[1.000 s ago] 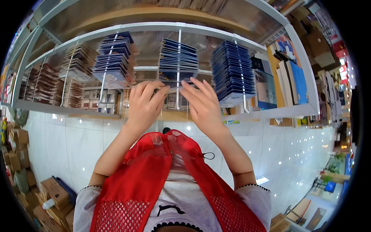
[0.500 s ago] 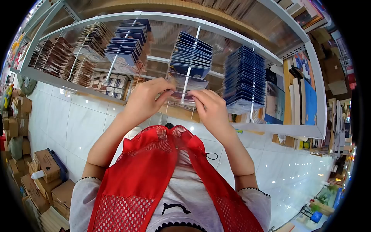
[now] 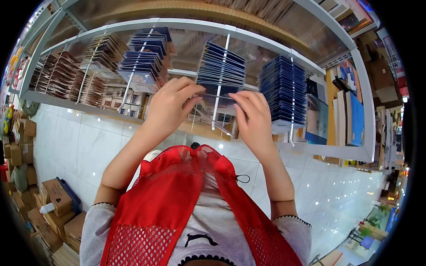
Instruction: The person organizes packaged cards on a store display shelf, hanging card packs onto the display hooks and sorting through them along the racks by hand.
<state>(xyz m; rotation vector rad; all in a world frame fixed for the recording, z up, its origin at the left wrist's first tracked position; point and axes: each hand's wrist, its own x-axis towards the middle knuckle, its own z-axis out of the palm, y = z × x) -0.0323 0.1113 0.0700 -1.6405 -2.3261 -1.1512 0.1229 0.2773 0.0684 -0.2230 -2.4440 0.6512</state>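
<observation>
The left hand [image 3: 173, 104] is reaching up left of the frame's midline, its thumb and fingers closing on the left edge of a thin packet [image 3: 210, 95]. The right hand [image 3: 255, 117], right of the midline, is pinching the opposite edge between thumb and fingers. The packet is sitting between the 2 hands, above the centre of the frame, and a white hook [image 3: 216, 108] is crossing it; whether the hook is passing through it, I cannot tell. Just above, a blue stack [image 3: 213, 66] of packets is hanging on this hook. 2 other stacks with blue packets are hanging nearby: 1 to the right of the right hand [image 3: 279, 88], 1 in the upper left of the frame [image 3: 137, 62]. Brown packets [image 3: 57, 77] are hanging farther left. Books [image 3: 355, 117] are standing at the right, inside the grey rack [image 3: 191, 23]. Boxes [image 3: 56, 195] are filling the lower left, beside the tiled floor [image 3: 64, 148]. The person is wearing a red vest [image 3: 164, 195] over a grey shirt [image 3: 202, 219].
</observation>
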